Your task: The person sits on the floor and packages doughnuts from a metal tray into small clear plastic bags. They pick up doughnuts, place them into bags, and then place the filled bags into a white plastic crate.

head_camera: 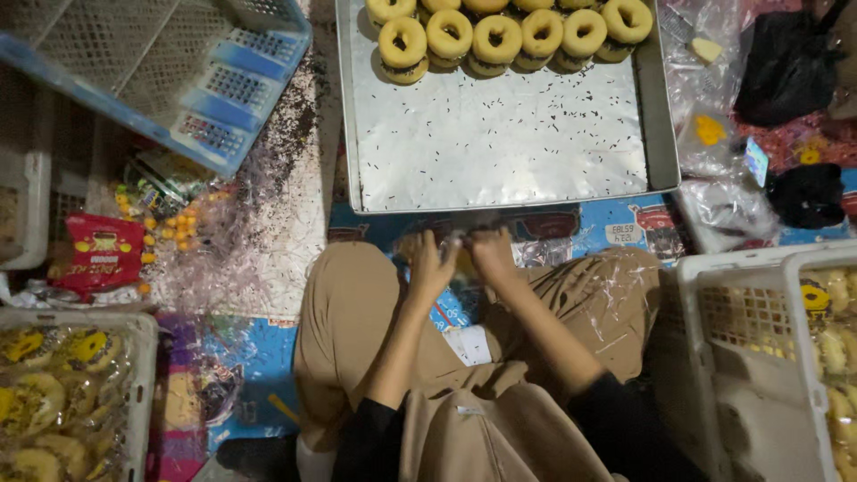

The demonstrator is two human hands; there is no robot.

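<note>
My left hand [430,265] and my right hand [494,254] meet just below the near edge of a metal tray [500,147], between my knees. Both pinch a clear plastic wrapper [461,243] with a pale round pastry inside; its details are blurred. At the tray's far end sit several yellow ring-shaped pastries [495,37] with dark filling. Dark sprinkles are scattered over the bare tray surface.
A white crate [754,348] of wrapped pastries stands at my right. Another crate [62,402] of wrapped pastries sits at lower left. A blue and white basket [170,62] lies tilted at upper left. Plastic bags [714,134] and a red packet [100,250] lie around.
</note>
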